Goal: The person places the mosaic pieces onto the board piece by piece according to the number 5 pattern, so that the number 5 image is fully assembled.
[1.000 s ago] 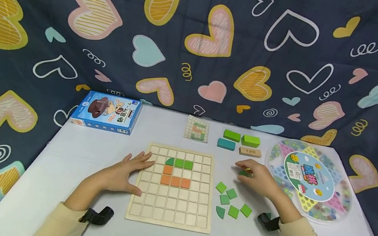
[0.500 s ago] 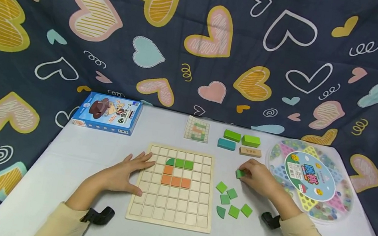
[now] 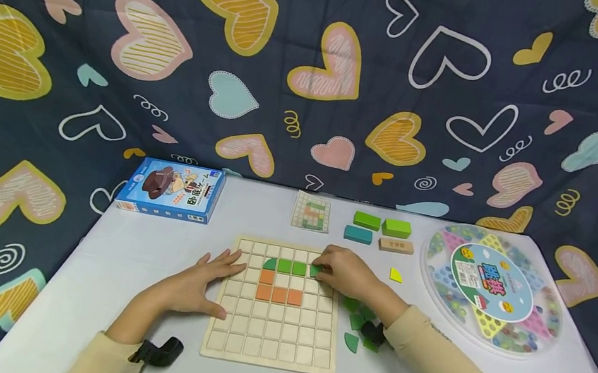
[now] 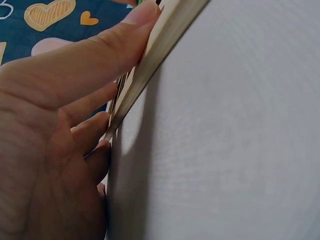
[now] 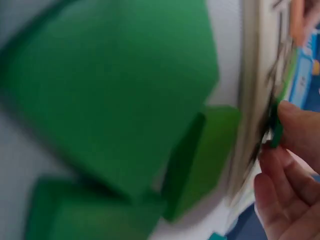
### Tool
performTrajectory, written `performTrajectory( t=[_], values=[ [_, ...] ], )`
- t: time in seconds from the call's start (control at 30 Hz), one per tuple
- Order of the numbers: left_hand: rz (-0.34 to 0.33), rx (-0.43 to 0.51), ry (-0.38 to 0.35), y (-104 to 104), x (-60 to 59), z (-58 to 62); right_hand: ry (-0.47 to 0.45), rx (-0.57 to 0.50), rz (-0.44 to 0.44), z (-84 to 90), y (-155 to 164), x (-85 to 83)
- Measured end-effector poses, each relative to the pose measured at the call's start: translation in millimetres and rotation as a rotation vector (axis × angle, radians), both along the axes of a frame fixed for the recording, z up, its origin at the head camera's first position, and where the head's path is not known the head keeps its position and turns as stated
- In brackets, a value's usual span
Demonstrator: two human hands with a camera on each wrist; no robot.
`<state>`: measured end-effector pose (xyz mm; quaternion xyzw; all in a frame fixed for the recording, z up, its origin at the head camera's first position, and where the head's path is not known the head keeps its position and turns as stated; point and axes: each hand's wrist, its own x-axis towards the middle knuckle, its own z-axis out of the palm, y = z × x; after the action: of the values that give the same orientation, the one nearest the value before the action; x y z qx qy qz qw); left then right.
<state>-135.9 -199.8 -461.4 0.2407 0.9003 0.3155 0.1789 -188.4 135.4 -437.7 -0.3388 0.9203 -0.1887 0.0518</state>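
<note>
A square wooden grid board (image 3: 273, 329) lies on the table. My left hand (image 3: 193, 283) rests along its left edge, fingers spread, with the thumb on the edge in the left wrist view. In its cells sit a green quarter-round tile (image 3: 270, 264), two green square tiles (image 3: 291, 267) and several orange tiles (image 3: 279, 296). My right hand (image 3: 347, 273) pinches a small green tile (image 5: 277, 129) between thumb and finger at the board's upper right, in line with the green row. The fingers partly cover this tile, so its outline cannot be told.
Right of the board lie loose green tiles (image 3: 357, 321), partly under the right wrist, and a green quarter-round (image 3: 350, 342). Behind are a yellow piece (image 3: 396, 275), a pattern card (image 3: 311, 212), coloured blocks (image 3: 396, 228), a blue box (image 3: 172, 190) and a round marble game case (image 3: 491, 290).
My right hand has carried the green tile leftward from the table to the board. A yellow piece now lies where the hand was. My left hand stays on the board's edge.
</note>
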Motion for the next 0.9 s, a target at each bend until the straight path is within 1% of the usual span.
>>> performTrajectory(
  t=[0.07,0.17,0.23,0.33,0.43,0.5,0.6,0.7,0.8,0.9],
  values=[
    [0.0,0.001,0.005,0,-0.2,-1.3,0.016,0.015,0.016,-1.6,-4,0.2],
    [-0.007,0.007,0.024,0,-0.9,-2.8,0.014,0.005,0.028,-2.8,-5,0.0],
    [-0.021,0.017,0.037,0,-1.5,-3.6,-0.006,-0.021,0.007,-2.3,-2,0.6],
    [-0.035,0.024,0.034,-1,-2.3,-4.1,-0.051,-0.092,-0.083,0.3,15,1.4],
    [-0.046,0.032,0.037,-1,-4.1,-2.4,-0.041,-0.188,-0.227,2.8,47,3.9],
    [-0.047,0.031,0.038,0,-5.4,0.5,-0.017,-0.221,-0.324,2.4,74,6.0],
    [-0.049,0.026,0.043,0,-6.6,3.8,-0.02,-0.206,-0.438,2.0,110,8.0],
    [-0.044,0.018,0.039,-2,-5.7,3.9,-0.076,-0.135,-0.503,0.0,129,8.1],
    [-0.038,0.023,0.033,-2,-3.8,1.2,-0.124,-0.089,-0.498,-5.0,132,6.0],
    [-0.031,0.028,0.025,-1,-1.7,-1.1,-0.149,-0.079,-0.475,-8.9,129,3.8]
  ],
)
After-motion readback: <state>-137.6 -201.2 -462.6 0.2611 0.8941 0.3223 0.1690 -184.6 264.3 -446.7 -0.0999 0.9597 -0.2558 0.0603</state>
